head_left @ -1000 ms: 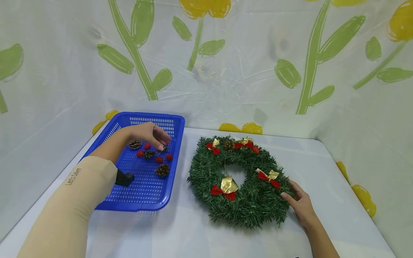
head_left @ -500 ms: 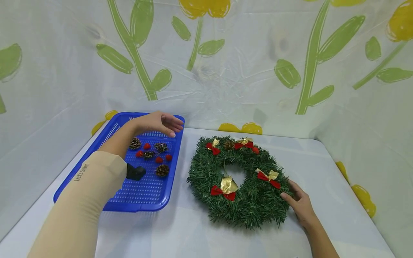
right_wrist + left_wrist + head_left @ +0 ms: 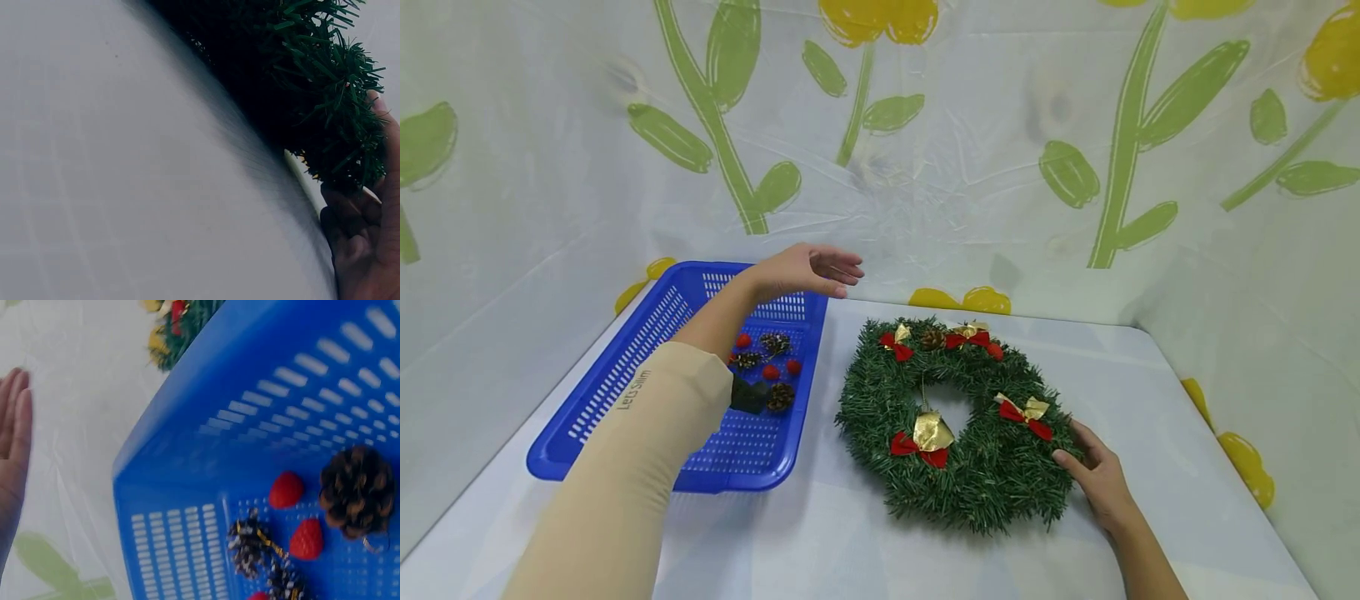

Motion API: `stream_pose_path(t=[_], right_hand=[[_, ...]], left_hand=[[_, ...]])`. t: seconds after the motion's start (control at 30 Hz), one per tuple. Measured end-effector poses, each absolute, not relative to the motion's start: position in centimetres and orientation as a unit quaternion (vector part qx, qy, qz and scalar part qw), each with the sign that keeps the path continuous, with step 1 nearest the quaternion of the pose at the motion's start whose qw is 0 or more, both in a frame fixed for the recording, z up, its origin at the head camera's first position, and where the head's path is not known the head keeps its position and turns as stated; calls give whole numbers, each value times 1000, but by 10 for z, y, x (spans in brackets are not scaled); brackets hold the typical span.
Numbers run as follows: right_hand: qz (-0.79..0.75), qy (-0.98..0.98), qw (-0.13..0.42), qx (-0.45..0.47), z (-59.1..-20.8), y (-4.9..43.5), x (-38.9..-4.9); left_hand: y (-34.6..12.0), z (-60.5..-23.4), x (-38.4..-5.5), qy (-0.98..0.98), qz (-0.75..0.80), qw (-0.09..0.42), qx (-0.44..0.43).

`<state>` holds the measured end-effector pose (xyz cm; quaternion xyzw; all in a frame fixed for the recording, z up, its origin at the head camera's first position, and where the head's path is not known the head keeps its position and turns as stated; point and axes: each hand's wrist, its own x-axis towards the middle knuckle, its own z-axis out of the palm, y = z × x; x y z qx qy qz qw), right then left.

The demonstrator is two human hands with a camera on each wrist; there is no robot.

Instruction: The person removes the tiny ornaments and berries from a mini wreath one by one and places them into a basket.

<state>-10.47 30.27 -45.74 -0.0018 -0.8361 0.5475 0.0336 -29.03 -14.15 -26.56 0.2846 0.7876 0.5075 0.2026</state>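
Observation:
My left hand (image 3: 808,271) hovers above the far right corner of the blue basket (image 3: 799,417), its fingers loosely extended. Nothing shows in its grasp, and in the left wrist view the fingers (image 3: 22,419) lie straight. Inside the basket are a round pinecone (image 3: 780,397), frosted pinecones (image 3: 775,342) and red berries (image 3: 793,367). With thumb on top and fingers beneath, my right hand (image 3: 1103,483) grips the right edge of the green wreath (image 3: 880,408). The wreath bears several red bows (image 3: 1024,415) with gold ribbon, a pinecone (image 3: 932,337) and a red berry (image 3: 995,350).
The white table (image 3: 835,533) carries the basket at left and the wreath right of centre. A pale curtain (image 3: 955,200) printed with flowers encloses the back and sides. My left sleeve and the black wrist camera cover part of the basket.
My left hand has risen out of the basket and moved right, past its far corner. The frosted pinecone it was near stays in the basket. The right hand and wreath stay put.

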Motion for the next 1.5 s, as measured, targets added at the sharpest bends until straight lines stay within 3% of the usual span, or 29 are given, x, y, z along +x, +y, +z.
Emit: stream_pose_path(t=[0.17, 0.37, 0.77, 1.03, 1.17, 1.5], right_hand=[[550, -835, 32, -3, -456, 303, -104], [549, -835, 38, -1, -456, 302, -104], [554, -832, 19, 4, -453, 302, -104], [551, -834, 29, 2, -452, 301, -104], [555, -831, 26, -1, -452, 301, -105], [563, -826, 18, -2, -453, 301, -105]], left_hand=[[-125, -268, -290, 768, 553, 159, 281], [-107, -270, -289, 759, 578, 142, 265], [-63, -282, -275, 749, 638, 119, 129], [-23, -301, -261, 762, 641, -36, 79], [-5, -317, -258, 749, 653, -82, 71], [20, -330, -241, 764, 641, -61, 40]])
